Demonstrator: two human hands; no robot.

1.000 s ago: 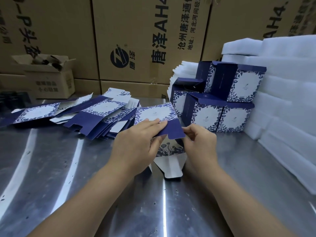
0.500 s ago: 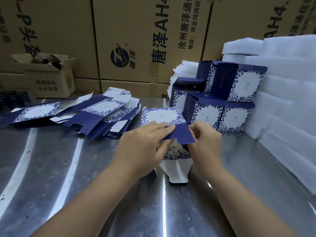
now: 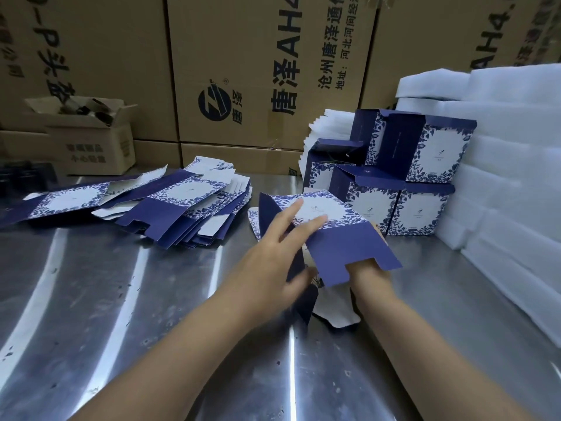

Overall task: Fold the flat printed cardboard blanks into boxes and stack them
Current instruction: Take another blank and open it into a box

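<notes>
A blue-and-white floral box blank [image 3: 337, 209], half opened into a sleeve, is held above the steel table [image 3: 121, 299]. My left hand [image 3: 273, 259] lies over its left corner with straight fingers on the white top panel and the thumb at the navy side. My right hand [image 3: 365, 276] reaches under the navy flap; most of it is hidden, and fingertips show at the blank's right edge. A white bottom flap hangs down to the table. Several flat blanks [image 3: 182, 205] lie fanned out at the left. Finished boxes [image 3: 425, 165] stand stacked at the back right.
White foam sheets [image 3: 510, 177] are piled along the right side. Big brown cartons [image 3: 258, 71] wall off the back, and a small opened carton [image 3: 91, 147] sits at the back left. Dark items [image 3: 24, 174] lie at the far left edge.
The blank has opened up from flat into a sleeve and shifted right. My left fingers went from pinching its edge to lying spread on top; my right hand slid under the navy flap.
</notes>
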